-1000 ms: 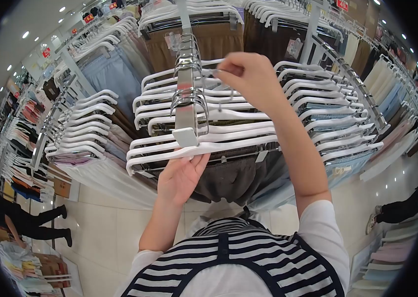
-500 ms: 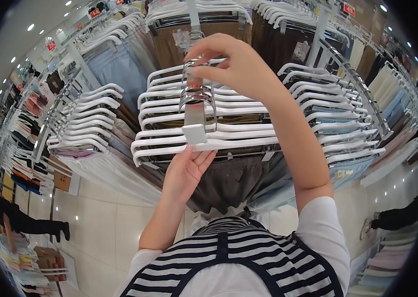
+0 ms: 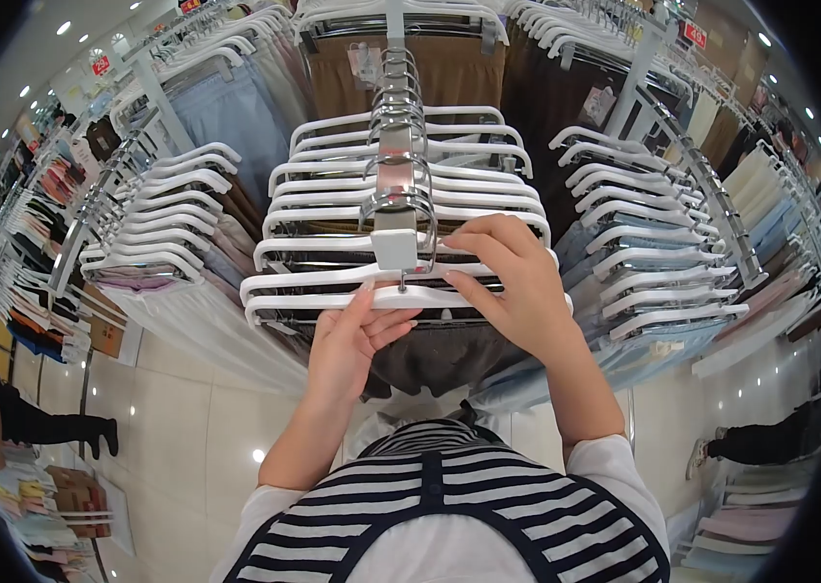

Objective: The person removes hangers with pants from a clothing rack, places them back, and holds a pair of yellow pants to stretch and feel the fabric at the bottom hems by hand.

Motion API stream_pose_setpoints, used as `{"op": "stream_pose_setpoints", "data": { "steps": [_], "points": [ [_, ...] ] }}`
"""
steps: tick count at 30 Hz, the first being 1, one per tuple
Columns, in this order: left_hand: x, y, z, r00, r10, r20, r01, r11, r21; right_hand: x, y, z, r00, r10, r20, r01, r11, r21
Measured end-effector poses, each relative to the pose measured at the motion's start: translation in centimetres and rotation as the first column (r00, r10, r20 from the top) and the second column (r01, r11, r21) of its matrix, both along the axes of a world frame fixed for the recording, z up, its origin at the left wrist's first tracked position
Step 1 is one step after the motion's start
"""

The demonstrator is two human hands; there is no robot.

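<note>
A metal display bar (image 3: 394,144) with a white end cap (image 3: 394,250) carries several white hangers with clothes. My left hand (image 3: 347,340) is at the nearest white hanger (image 3: 409,296), thumb on its front and fingers beneath it, with dark grey pants (image 3: 440,358) hanging below. My right hand (image 3: 513,282) reaches over the front hangers right of the end cap, thumb and fingers apart around the hanger just behind the nearest one. Whether its fingertips press on that hanger is hard to tell.
Racks of white hangers (image 3: 163,219) with light pants stand on the left, and more hangers (image 3: 658,233) with blue garments on the right. Brown pants (image 3: 449,73) hang behind. A person in black (image 3: 41,418) is at the far left; another person's legs (image 3: 755,442) show at the right.
My right hand has come down from the hooks on the bar to the front hangers. The nearest hangers now sit farther forward, spread apart. My left hand remains at the front hanger.
</note>
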State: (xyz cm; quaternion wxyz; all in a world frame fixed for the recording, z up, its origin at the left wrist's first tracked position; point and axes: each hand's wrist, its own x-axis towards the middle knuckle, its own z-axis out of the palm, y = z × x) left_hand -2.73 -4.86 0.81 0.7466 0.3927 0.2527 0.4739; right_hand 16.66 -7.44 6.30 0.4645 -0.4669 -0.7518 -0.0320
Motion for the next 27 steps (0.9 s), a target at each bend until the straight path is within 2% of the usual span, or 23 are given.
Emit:
{"op": "stream_pose_setpoints", "data": {
  "steps": [3,5,7,8,12,14,15,19,22,23,24,26,27],
  "points": [
    [-0.3,-0.2,0.5,0.998,-0.054,-0.036,0.054,0.998,0.012,0.3,-0.7,0.1,0.998,0.068,-0.008,-0.068,0.987,-0.147],
    [-0.4,-0.2,0.3,0.997,-0.071,-0.009,0.071,0.995,0.074,0.1,-0.4,0.2,0.996,0.092,0.008,-0.09,0.986,-0.142],
    [-0.4,0.0,0.0,0.998,-0.038,0.041,0.036,0.999,0.04,-0.5,0.2,0.1,0.992,0.127,0.024,-0.124,0.988,-0.09],
    [-0.3,0.2,-0.1,0.996,-0.002,0.092,0.001,1.0,0.008,-0.6,0.5,-0.2,0.992,0.121,0.023,-0.119,0.989,-0.086],
    [-0.4,-0.2,-0.2,0.998,0.019,0.058,-0.017,0.999,-0.028,-0.9,0.8,-0.7,0.994,0.095,0.052,-0.091,0.993,-0.069],
    [-0.2,-0.3,-0.2,0.998,0.005,0.068,-0.005,1.0,0.001,-0.9,0.6,-0.9,0.984,0.064,0.166,-0.041,0.989,-0.141],
    [-0.1,-0.3,-0.3,0.998,0.012,0.068,-0.012,1.0,0.003,-0.9,0.6,-1.0,0.979,0.022,0.201,0.002,0.993,-0.119],
    [-0.1,-0.8,-0.4,0.996,-0.007,0.085,0.006,1.0,0.015,-1.2,0.3,-0.4,0.971,0.0,0.24,0.046,0.981,-0.186],
    [0.2,-1.5,0.1,0.997,0.004,0.076,-0.002,1.0,-0.017,-1.4,0.6,-0.9,0.975,-0.017,0.222,0.043,0.993,-0.114],
    [0.3,-1.7,0.0,0.997,-0.003,0.077,0.005,1.0,-0.02,-1.5,0.4,-0.7,0.969,-0.034,0.245,0.085,0.976,-0.202],
    [0.3,-2.0,-0.2,0.999,-0.02,0.049,0.02,1.0,0.002,-1.6,0.2,-0.8,0.968,-0.041,0.246,0.094,0.974,-0.205],
    [0.3,-2.6,-0.9,0.998,-0.055,0.018,0.054,0.998,0.021,-1.7,-0.4,-1.2,0.961,-0.139,0.24,0.151,0.988,-0.031],
    [0.3,-3.0,-1.4,0.996,-0.082,-0.027,0.084,0.992,0.098,-1.8,-1.0,-1.4,0.963,-0.185,0.198,0.181,0.983,0.039]
  ]
}}
